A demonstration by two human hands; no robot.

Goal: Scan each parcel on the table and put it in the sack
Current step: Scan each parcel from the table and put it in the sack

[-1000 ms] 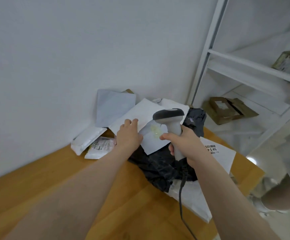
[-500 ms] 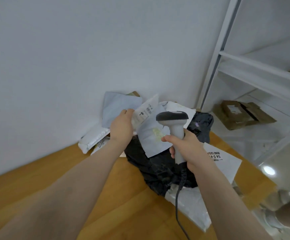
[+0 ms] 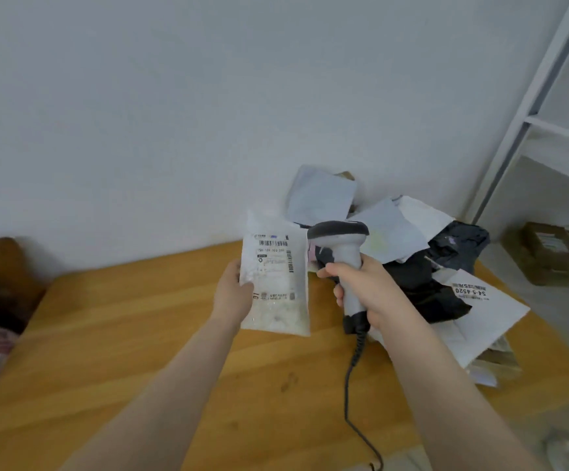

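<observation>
- The right hand [image 3: 371, 290] is gripping the scanner [image 3: 347, 263] by its pale handle. The fingers are curling round the stem, the index finger is reaching across its front, and the dark head is pointing left.
- Just left of the scanner, the left hand [image 3: 234, 294] is holding up a parcel [image 3: 276, 283], a pale see-through bag. The thumb is pinching the bag's left edge from the front, and the other fingers are lying behind it, hidden.
- The parcel is hanging upright above the table [image 3: 123, 334] with its barcode label facing the camera. Its right edge is coming close to the scanner's head, and I cannot tell whether they are touching.
- Right of and behind the scanner, a pile [image 3: 395, 232] of other parcels is lying on the table against the wall [image 3: 208, 96].
- The pile is showing a crumpled black bag [image 3: 446, 266], a mailer [image 3: 487, 314] reading "54-5-4520", and an envelope [image 3: 320, 195] leaning on the wall.
- The scanner and the right hand are covering the black bag's near left part.
- A cable [image 3: 351, 385] is trailing down from the scanner's base across the table toward its near edge.
- Far right of the scanner, a white shelf [image 3: 531, 113] is standing, with cardboard boxes [image 3: 548, 253] sitting on a low level.
- Far left of the scanner, past the table's end, a brown shape [image 3: 1, 266] is showing, too blurred to name.
</observation>
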